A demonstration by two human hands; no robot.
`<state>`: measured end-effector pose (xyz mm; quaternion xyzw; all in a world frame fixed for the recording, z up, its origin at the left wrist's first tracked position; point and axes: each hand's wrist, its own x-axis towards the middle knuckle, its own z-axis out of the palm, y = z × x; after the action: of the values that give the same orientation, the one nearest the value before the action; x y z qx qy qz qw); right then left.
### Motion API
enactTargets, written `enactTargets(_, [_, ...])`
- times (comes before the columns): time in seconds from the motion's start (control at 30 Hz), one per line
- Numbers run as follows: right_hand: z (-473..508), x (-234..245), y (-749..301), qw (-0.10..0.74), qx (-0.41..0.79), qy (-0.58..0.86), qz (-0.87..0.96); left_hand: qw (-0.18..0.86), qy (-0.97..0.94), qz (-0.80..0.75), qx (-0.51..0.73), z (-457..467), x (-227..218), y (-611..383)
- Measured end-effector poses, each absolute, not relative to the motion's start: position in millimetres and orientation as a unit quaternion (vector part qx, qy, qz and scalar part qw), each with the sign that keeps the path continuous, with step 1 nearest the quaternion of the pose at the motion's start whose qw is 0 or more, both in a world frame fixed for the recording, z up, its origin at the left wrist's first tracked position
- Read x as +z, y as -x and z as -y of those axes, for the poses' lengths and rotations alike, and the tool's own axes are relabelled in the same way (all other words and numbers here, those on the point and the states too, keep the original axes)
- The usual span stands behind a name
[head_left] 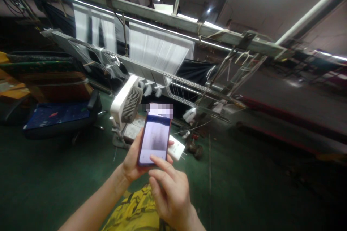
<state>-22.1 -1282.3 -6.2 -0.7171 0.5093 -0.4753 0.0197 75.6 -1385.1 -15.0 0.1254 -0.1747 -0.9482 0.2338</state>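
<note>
A smartphone [155, 137] with a lit screen is gripped upright in my left hand [133, 158], whose fingers wrap round its back and show at its right edge. The screen has a pale, blurred picture on it, and its top is pixelated. My right hand [172, 187] holds nothing; its index fingertip is at the lower part of the screen, and the other fingers are loosely bent. Just right of the phone, a white flat object [176, 148] shows by the left fingertips; whether they touch it I cannot tell.
Beyond the phone is a white box fan [126, 101] on a stand. A loom-like metal frame [151, 14] with white threads [154, 45] spans the view. An office chair [58, 115] with a blue seat stands left on the green floor [81, 173]. A valve-like fitting [195, 148] sits low on the right.
</note>
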Motion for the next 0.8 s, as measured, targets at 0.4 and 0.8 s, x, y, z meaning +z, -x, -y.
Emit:
enactTargets(0.4, [1285, -12, 20, 0.032, -0.476, 0.652, -0.589, 0.284, -0.146, 0.157, -0.935, 1385, -13, -73])
enactTargets(0.8, [1285, -3, 20, 0.033, -0.447, 0.733, -0.512, 0.205, -0.119, 0.192, -0.952, 1386, -17, -77])
